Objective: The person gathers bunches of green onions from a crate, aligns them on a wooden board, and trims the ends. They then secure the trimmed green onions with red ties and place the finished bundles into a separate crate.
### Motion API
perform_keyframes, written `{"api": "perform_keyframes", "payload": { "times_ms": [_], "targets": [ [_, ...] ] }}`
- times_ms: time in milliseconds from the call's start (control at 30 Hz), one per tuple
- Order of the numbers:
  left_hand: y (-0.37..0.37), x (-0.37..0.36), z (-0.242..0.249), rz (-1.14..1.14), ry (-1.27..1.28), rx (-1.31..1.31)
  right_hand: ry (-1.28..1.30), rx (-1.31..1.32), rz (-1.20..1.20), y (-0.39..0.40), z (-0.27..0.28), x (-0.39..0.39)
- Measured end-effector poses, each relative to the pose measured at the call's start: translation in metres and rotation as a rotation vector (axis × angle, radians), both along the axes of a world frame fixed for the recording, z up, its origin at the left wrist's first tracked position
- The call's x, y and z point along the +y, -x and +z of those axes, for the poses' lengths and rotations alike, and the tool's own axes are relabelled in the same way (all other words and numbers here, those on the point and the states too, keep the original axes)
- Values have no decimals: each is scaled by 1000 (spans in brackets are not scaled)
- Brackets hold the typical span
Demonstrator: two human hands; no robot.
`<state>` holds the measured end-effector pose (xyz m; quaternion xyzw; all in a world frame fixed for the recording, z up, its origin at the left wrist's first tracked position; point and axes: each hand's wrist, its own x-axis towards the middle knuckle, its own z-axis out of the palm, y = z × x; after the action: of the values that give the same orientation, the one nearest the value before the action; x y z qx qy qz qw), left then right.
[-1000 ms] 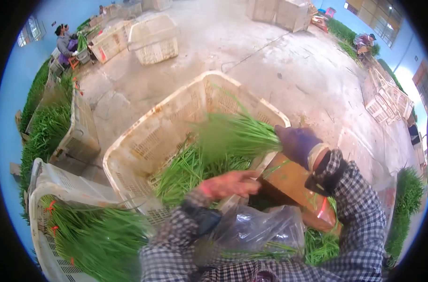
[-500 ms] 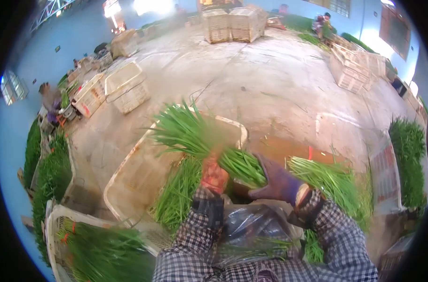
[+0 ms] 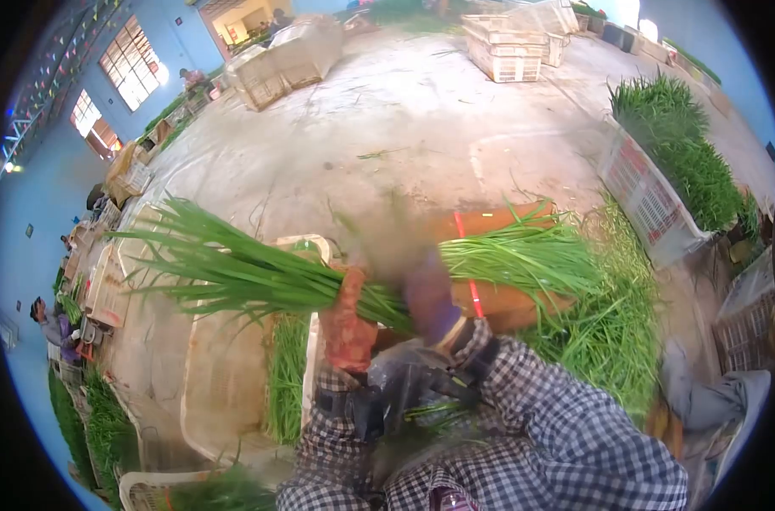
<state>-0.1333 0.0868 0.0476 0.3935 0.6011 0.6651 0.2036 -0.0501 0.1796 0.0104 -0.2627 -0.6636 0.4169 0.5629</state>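
Note:
A long bunch of green stalks [image 3: 243, 268] lies crosswise in front of me, its leafy ends fanning out to the left. My left hand [image 3: 350, 324], in a reddish stained glove, is wrapped round the middle of it. My right hand [image 3: 430, 298], in a purple glove, is at the bunch's right end; its fingers are blurred. Just right of it, loose pale-ended stalks [image 3: 524, 255] rest on a brown board [image 3: 490, 223] beside a red strip [image 3: 474, 298]. Dark plastic [image 3: 409, 375] covers my lap.
A white crate [image 3: 202, 383] with greens stands at the left, another crate [image 3: 140, 490] at the lower left. A crate of greens [image 3: 651, 200] is at the right, with a grey cloth [image 3: 711, 396] below it. Stacked crates [image 3: 507, 51] and seated people [image 3: 48, 319] are farther off.
The view has turned to the right. The bunch now lies more level, its leaves pointing left. My right hand has come closer to my left, near the loose stalks.

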Motion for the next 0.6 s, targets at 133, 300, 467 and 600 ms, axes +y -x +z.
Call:
{"api": "perform_keyframes", "payload": {
  "times_ms": [133, 300, 467, 600],
  "targets": [
    [-14, 6, -2, -17, -224, -468, 849, 1082, 1253, -56, -33, 54],
    [8, 15, -24, 25, -391, -764, 67, 42, 222, -142, -50, 74],
    [14, 10, -17, -40, -545, -857, -211, -571, -163, -285, -87, 54],
    [8, 2, 2, 3, -571, -887, 292, -1514, 296, -326, -18, 18]
  ]
}}
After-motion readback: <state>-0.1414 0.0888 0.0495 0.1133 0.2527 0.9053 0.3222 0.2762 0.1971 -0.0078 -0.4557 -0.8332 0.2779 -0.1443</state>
